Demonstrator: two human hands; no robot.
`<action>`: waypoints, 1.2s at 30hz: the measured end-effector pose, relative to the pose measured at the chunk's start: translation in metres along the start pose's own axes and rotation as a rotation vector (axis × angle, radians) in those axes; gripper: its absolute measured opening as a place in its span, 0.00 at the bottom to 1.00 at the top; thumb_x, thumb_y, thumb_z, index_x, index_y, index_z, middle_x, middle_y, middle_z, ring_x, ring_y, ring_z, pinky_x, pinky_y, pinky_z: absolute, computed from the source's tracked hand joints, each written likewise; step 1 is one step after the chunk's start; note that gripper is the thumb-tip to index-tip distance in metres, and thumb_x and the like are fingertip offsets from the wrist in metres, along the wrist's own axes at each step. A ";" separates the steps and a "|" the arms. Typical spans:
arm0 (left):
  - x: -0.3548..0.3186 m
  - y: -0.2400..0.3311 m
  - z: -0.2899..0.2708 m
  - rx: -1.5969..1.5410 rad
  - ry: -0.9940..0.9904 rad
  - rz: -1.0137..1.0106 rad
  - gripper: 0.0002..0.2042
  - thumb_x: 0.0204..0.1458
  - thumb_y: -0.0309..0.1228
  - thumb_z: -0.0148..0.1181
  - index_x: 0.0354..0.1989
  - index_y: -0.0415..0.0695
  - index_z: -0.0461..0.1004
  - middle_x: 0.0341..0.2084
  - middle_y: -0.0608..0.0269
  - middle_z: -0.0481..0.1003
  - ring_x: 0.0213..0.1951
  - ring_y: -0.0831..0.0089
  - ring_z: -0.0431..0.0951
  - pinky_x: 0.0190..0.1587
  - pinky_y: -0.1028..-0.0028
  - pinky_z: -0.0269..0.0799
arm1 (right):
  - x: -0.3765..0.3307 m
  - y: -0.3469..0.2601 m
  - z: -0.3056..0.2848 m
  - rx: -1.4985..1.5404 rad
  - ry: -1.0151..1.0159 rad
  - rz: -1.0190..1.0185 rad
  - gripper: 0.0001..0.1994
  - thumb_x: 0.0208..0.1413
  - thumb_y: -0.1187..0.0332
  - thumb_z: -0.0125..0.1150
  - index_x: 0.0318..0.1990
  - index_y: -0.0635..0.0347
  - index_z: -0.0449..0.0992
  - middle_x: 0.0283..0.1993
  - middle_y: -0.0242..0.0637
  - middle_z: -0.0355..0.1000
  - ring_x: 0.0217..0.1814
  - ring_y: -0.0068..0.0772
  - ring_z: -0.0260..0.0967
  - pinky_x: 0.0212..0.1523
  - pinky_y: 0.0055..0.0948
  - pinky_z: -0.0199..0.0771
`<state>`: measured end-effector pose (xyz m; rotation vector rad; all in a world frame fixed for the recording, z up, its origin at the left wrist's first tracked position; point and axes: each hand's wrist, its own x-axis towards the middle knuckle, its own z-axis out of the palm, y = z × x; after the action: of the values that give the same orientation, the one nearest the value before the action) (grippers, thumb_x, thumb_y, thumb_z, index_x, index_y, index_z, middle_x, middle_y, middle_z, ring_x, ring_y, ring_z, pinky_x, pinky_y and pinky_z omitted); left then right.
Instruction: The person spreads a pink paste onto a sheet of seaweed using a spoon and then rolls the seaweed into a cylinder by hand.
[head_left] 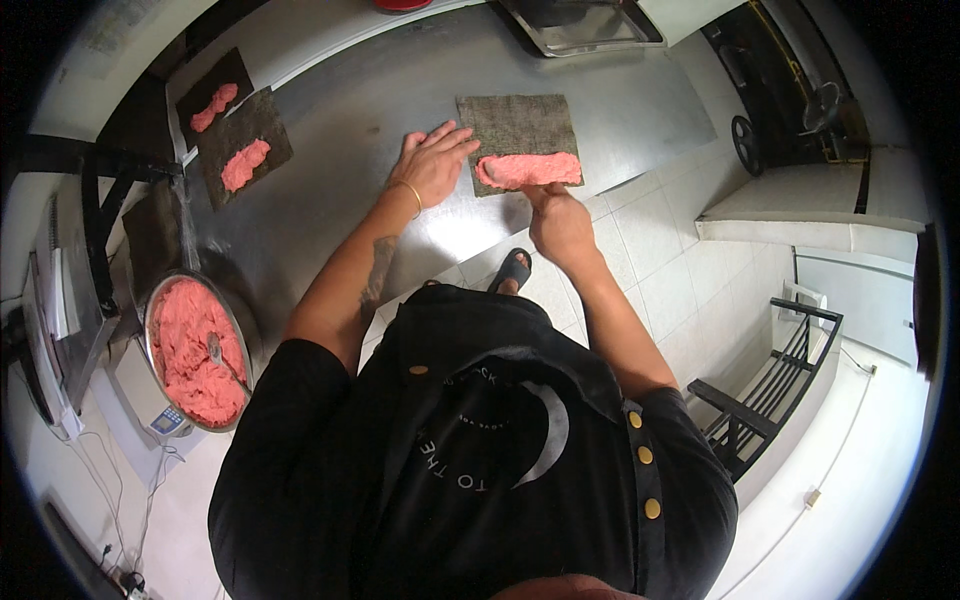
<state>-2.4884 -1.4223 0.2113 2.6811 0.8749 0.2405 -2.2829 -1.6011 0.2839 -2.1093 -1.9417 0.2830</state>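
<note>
A dark greenish nori sheet [518, 118] lies flat on the metal table, with a thick strip of pink paste [540, 170] along its near edge. My left hand [432, 165] rests flat beside it, fingers stretched out and their tips at the sheet's left edge. My right hand [560, 222] is closed at the near edge of the strip. It grips what looks like a spoon [490, 169], its bowl in the left end of the paste and its handle mostly hidden. At the far left, two more dark sheets [270, 118] each carry a lump of pink paste [245, 165].
A metal bowl [243, 335] of pink paste, with a spoon [216, 350] in it, stands at the left beside a small keypad device [168, 420]. A metal tray [590, 45] sits at the far side of the table [340, 120]. A black rack [765, 400] is at the right.
</note>
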 end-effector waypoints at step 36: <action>0.084 0.010 -0.012 -1.089 0.307 -0.636 0.21 0.52 0.34 0.77 0.51 0.37 0.78 0.40 0.61 0.80 0.43 0.70 0.80 0.48 0.71 0.76 | 0.151 0.159 0.012 0.858 0.017 0.451 0.23 0.45 0.58 0.82 0.26 0.59 0.69 0.25 0.46 0.75 0.29 0.47 0.74 0.36 0.42 0.75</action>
<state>-2.4187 -1.3763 0.2314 1.3204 1.1687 0.7236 -2.1235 -1.4615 0.2264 -1.8587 -0.9935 0.9718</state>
